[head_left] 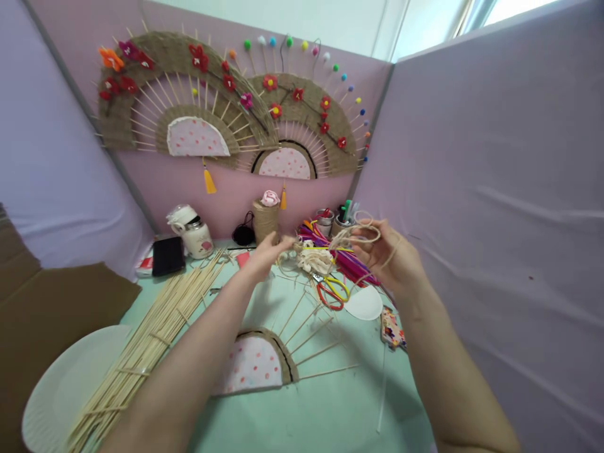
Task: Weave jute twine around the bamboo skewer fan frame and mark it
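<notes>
My right hand [384, 255] is raised at the right with its fingers closed on looped beige twine [365, 236]. Twine strands hang from it over the table. Stretched forward, my left hand [271, 253] is near a tangle of twine by a cream bundle [315, 259]; its fingertips are blurred, and what they touch is unclear. Below my hands lies a half-round fan piece [257, 363], white with pink dots and a brown rim, with thin sticks spreading from its right side. Red and yellow scissors [333, 294] rest between my hands.
A stick bundle [155, 340] lies left, beside a paper plate [70, 390], phone [167, 256] and white bottle [198, 239]. Behind are a twine roll [265, 220], purple stems [349, 267] and pen cups. Finished fans [189, 94] hang on the pink board.
</notes>
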{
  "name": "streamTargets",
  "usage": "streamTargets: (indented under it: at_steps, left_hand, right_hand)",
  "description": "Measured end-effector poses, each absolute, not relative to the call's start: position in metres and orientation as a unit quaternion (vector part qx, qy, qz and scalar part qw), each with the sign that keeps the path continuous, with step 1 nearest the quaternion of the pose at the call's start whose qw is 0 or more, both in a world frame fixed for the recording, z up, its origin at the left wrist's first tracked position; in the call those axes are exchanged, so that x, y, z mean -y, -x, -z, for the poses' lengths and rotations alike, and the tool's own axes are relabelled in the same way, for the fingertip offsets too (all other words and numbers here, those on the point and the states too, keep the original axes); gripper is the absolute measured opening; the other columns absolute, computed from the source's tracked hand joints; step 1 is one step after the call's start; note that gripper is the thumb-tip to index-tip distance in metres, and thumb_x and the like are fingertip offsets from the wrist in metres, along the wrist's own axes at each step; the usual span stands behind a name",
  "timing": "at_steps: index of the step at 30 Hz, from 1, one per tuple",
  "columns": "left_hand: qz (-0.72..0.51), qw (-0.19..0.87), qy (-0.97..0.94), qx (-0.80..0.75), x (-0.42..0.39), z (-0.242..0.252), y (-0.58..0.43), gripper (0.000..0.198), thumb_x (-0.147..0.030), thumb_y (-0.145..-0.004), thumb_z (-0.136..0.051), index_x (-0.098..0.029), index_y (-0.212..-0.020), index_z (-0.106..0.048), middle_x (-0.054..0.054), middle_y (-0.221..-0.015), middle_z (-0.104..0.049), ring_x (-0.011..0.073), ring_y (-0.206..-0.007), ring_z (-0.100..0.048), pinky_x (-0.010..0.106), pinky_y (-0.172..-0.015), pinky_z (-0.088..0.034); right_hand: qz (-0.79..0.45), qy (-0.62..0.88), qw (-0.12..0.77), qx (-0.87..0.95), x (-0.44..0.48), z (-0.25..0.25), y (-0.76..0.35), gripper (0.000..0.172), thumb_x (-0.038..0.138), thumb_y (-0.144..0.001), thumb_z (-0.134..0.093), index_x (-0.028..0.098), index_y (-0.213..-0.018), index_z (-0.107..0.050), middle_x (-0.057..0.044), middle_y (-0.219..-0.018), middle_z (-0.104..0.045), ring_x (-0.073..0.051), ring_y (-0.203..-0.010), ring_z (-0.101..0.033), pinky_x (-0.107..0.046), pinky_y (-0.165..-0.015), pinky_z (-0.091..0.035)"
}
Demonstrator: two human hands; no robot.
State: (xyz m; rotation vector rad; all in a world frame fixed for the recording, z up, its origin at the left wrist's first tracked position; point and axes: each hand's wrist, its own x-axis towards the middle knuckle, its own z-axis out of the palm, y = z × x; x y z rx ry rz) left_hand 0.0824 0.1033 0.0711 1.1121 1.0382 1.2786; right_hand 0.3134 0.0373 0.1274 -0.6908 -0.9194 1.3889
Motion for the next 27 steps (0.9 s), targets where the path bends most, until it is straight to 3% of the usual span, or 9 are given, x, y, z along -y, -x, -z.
streamTargets:
  at_steps: [2, 4, 6, 8, 12, 17, 19, 23, 27]
  left_hand:
    - [-0.504, 0.567, -0.49, -0.43, -0.083, -0.079, -0.093, 0.046, -0.026, -0.058, -0.081, -0.019, -0.1, -0.063, 0.012, -0.119, -0.06, 0.0289, -0.117, -0.051, 0.042, -0.098, -0.037]
    - [-0.428, 0.655, -0.515, -0.35, -0.061, -0.082, -0.101, 0.05, -0.029, -0.065, -0.077, -0.024, -0.112, -0.06, 0.009, -0.127, -0.055, 0.0224, -0.102, -0.06, 0.037, -0.086, -0.045]
    - [-0.362, 0.718, -0.523, -0.282, -0.044, -0.081, -0.105, 0.049, -0.029, -0.068, -0.075, -0.03, -0.114, -0.059, 0.007, -0.116, -0.062, 0.017, -0.081, -0.063, 0.034, -0.074, -0.048]
    - [-0.363, 0.724, -0.516, -0.279, -0.034, -0.077, -0.101, 0.033, -0.029, -0.07, -0.073, -0.028, -0.102, -0.065, 0.006, -0.091, -0.066, 0.0144, -0.066, -0.059, 0.032, -0.064, -0.047]
    - [-0.425, 0.626, -0.526, -0.388, -0.03, -0.075, -0.071, 0.017, -0.027, -0.071, -0.071, -0.023, -0.087, -0.069, -0.001, -0.057, -0.05, 0.0083, -0.049, -0.043, 0.023, -0.046, -0.036]
    - [-0.503, 0.491, -0.545, -0.457, -0.026, -0.093, -0.015, 0.018, -0.026, -0.069, -0.071, -0.02, -0.086, -0.07, -0.002, -0.057, -0.048, 0.0065, -0.047, -0.039, 0.018, -0.042, -0.031]
    - [-0.55, 0.469, -0.513, -0.464, -0.025, -0.1, 0.007, 0.018, -0.023, -0.067, -0.071, -0.018, -0.084, -0.069, -0.003, -0.056, -0.046, 0.0058, -0.047, -0.039, 0.017, -0.042, -0.031]
    - [-0.655, 0.443, -0.434, -0.432, -0.028, -0.11, 0.052, 0.016, -0.012, -0.064, -0.067, -0.013, -0.08, -0.065, -0.005, -0.051, -0.042, 0.004, -0.043, -0.035, 0.016, -0.04, -0.026]
    - [-0.743, 0.372, -0.357, -0.428, -0.03, -0.106, 0.096, 0.02, 0.0, -0.06, -0.056, -0.014, -0.073, -0.056, -0.009, -0.041, -0.035, 0.0035, -0.038, -0.028, 0.016, -0.039, -0.02]
  right_hand:
    - [-0.625, 0.3, 0.602, 0.397, -0.036, -0.121, -0.309, 0.02, 0.037, -0.084, -0.06, 0.019, -0.091, -0.065, -0.003, -0.082, -0.07, -0.013, -0.072, -0.068, -0.023, -0.064, -0.058]
    - [-0.644, 0.303, 0.581, 0.394, -0.035, -0.114, -0.302, 0.02, 0.036, -0.085, -0.059, 0.019, -0.092, -0.065, -0.004, -0.085, -0.07, -0.013, -0.072, -0.068, -0.022, -0.063, -0.057]
    - [-0.657, 0.304, 0.563, 0.398, -0.034, -0.107, -0.295, 0.019, 0.035, -0.085, -0.058, 0.019, -0.094, -0.065, -0.004, -0.087, -0.07, -0.013, -0.072, -0.068, -0.022, -0.064, -0.057]
    - [-0.668, 0.301, 0.546, 0.406, -0.033, -0.1, -0.29, 0.019, 0.035, -0.086, -0.057, 0.02, -0.095, -0.065, -0.004, -0.089, -0.07, -0.013, -0.073, -0.068, -0.022, -0.064, -0.057]
    - [-0.689, 0.322, 0.503, 0.41, -0.035, -0.088, -0.291, 0.023, 0.037, -0.089, -0.052, 0.02, -0.096, -0.065, -0.005, -0.087, -0.069, -0.012, -0.067, -0.065, -0.017, -0.046, -0.05]
    - [-0.691, 0.354, 0.477, 0.411, -0.044, -0.076, -0.3, 0.023, 0.036, -0.086, -0.056, 0.019, -0.098, -0.066, -0.007, -0.099, -0.068, -0.014, -0.078, -0.065, -0.017, -0.049, -0.051]
    - [-0.697, 0.338, 0.475, 0.417, -0.047, -0.074, -0.299, 0.023, 0.036, -0.083, -0.062, 0.018, -0.096, -0.066, -0.005, -0.089, -0.067, -0.01, -0.065, -0.061, -0.014, -0.042, -0.045]
    - [-0.699, 0.313, 0.48, 0.427, -0.053, -0.074, -0.295, 0.026, 0.039, -0.077, -0.068, 0.015, -0.088, -0.065, 0.004, -0.056, -0.054, -0.001, -0.036, -0.031, -0.009, -0.03, -0.022]
    - [-0.669, 0.325, 0.545, 0.386, -0.069, -0.071, -0.301, 0.02, 0.034, -0.079, -0.065, 0.015, -0.078, -0.061, 0.009, -0.045, -0.041, -0.002, -0.033, -0.025, -0.009, -0.03, -0.023]
